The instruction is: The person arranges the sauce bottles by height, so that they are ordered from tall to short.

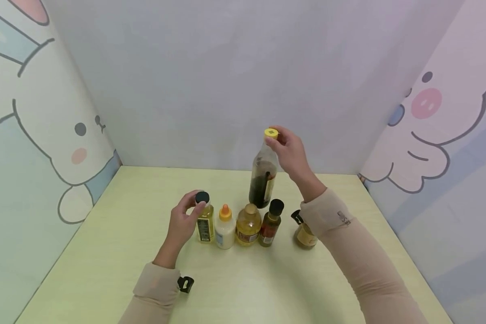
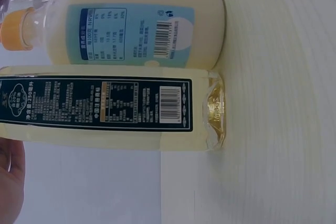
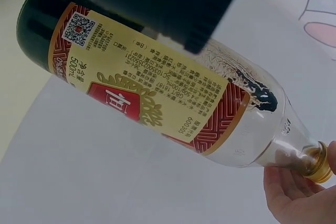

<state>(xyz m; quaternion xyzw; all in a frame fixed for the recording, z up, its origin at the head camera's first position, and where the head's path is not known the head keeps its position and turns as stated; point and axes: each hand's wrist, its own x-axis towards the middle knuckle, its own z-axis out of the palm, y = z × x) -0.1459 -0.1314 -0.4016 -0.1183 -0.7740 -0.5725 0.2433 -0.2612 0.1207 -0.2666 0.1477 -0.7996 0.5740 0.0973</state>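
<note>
My right hand (image 1: 289, 150) grips a tall vinegar bottle (image 1: 261, 180) by its yellow cap and neck, at the back of the bottle group. In the right wrist view, dark liquid fills the lower part of this bottle, behind a cream and red label (image 3: 157, 87). My left hand (image 1: 181, 225) pinches the dark cap (image 1: 202, 197) of a slim, pale-yellow oil bottle (image 1: 205, 227) at the left end of the row. Its dark-green label (image 2: 94, 103) faces the left wrist camera. Beside it is a white squeeze bottle (image 1: 225, 235) with an orange tip.
Right of the squeeze bottle stand a round yellow bottle (image 1: 248, 227) and a dark sauce bottle (image 1: 269, 228) with a black cap. Apart from them, a small jar (image 1: 306, 237) is partly hidden by my right sleeve. Cartoon-printed walls (image 1: 235, 90) enclose the pale table (image 1: 235, 288).
</note>
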